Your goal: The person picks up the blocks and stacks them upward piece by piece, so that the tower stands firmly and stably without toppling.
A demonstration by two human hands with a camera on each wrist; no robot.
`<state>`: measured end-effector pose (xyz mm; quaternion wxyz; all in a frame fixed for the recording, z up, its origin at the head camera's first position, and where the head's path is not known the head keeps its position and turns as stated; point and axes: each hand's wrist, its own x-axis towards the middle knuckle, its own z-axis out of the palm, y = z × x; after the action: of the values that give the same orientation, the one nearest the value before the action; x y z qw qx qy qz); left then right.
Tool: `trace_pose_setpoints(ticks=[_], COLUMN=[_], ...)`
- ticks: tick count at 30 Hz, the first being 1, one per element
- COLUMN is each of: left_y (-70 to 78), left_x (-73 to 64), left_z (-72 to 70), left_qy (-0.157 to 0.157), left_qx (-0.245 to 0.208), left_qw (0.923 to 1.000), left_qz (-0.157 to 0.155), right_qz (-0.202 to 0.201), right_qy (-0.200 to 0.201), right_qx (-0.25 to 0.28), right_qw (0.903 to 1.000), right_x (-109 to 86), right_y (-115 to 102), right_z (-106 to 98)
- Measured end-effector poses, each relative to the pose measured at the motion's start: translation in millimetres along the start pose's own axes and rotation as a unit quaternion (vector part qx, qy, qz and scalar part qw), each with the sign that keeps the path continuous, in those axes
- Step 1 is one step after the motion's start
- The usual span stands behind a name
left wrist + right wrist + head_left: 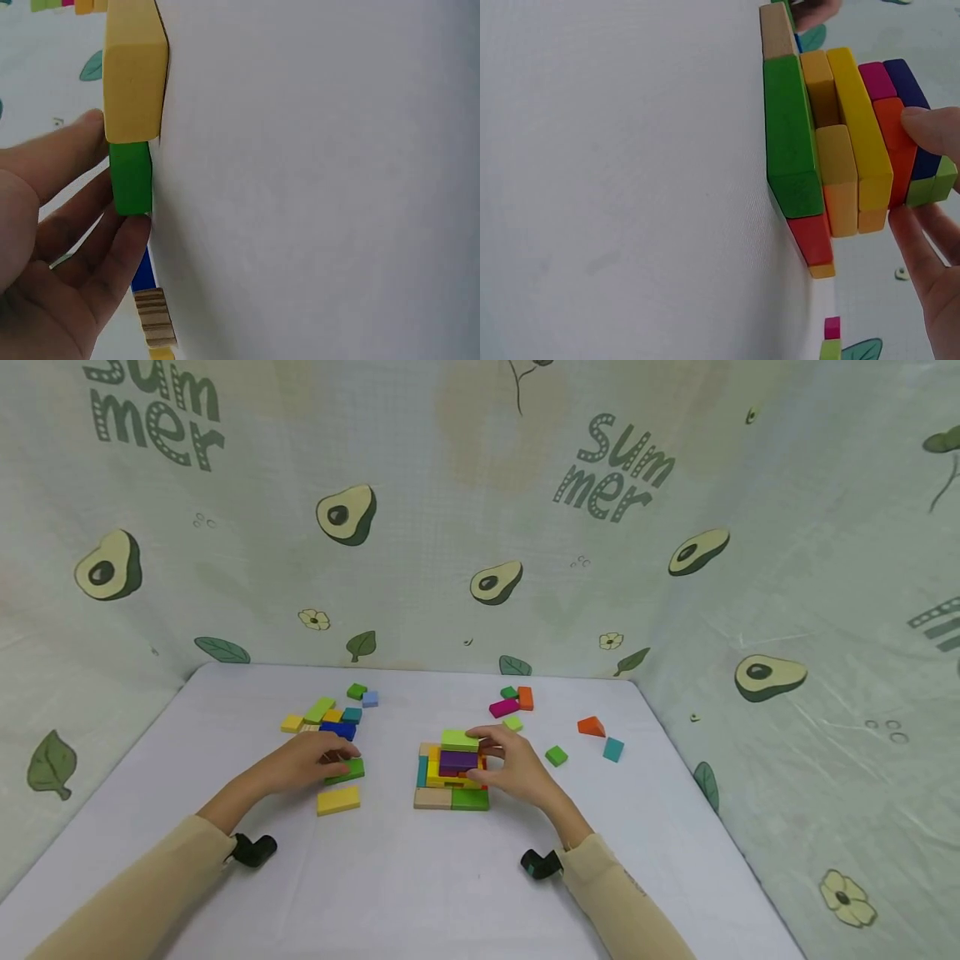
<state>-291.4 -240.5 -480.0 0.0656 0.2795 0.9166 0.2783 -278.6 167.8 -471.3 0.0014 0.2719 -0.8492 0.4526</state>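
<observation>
My left hand (306,762) pinches a green block (132,178) between thumb and fingers, low over the table. Nearer the front edge lies a yellow block (338,801), just in front of that green one. In the middle stands a layered stack of colored wooden blocks (793,135). My right hand (516,766) grips its upper layers from the right, the thumb near the purple block (457,762) and an orange block (901,154). The other fingers reach round the far side, by a light green block (459,740) on top. Their exact contact is partly hidden.
Beyond my left hand lies a loose cluster with a blue block (339,729), yellow, teal and green ones. Behind and right of the stack are a magenta block (504,707), an orange wedge (591,727) and a teal block (612,749). Printed cloth (420,610) walls the table.
</observation>
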Motion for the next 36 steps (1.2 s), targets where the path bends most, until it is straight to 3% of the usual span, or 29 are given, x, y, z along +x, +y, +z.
trace_pose_setpoints(ticks=[7, 17, 23, 28, 32, 36], left_y=[-4.8, 3.8, 32.6, 70.9, 101.0, 121.6], left_x=[-4.1, -3.2, 13.3, 29.3, 41.3, 55.7], left_z=[-2.8, -3.1, -2.5, -4.9, -3.1, 4.5], left_qy=[-0.009, 0.022, 0.067, 0.095, 0.099, 0.083], left_qx=[0.006, 0.034, 0.043, 0.033, 0.026, 0.024], left_qw=[0.9998, 0.9992, 0.9967, 0.9920, 0.9885, 0.9876], left_qz=[-0.018, -0.003, 0.016, 0.076, 0.111, 0.131], right_qz=[0.001, 0.005, 0.005, 0.004, 0.000, 0.000], right_qy=[-0.003, -0.004, -0.002, -0.004, -0.007, -0.009], right_qx=[-0.001, -0.004, -0.004, -0.010, -0.005, 0.003], right_qw=[1.0000, 1.0000, 1.0000, 0.9999, 1.0000, 1.0000], right_x=[0.5, 0.7, 0.1, -0.1, 0.2, 0.0], right_y=[-1.0, -2.9, -0.8, -0.8, -0.9, -0.4], right_z=[-0.2, -1.2, -1.3, -1.1, -1.2, -1.8])
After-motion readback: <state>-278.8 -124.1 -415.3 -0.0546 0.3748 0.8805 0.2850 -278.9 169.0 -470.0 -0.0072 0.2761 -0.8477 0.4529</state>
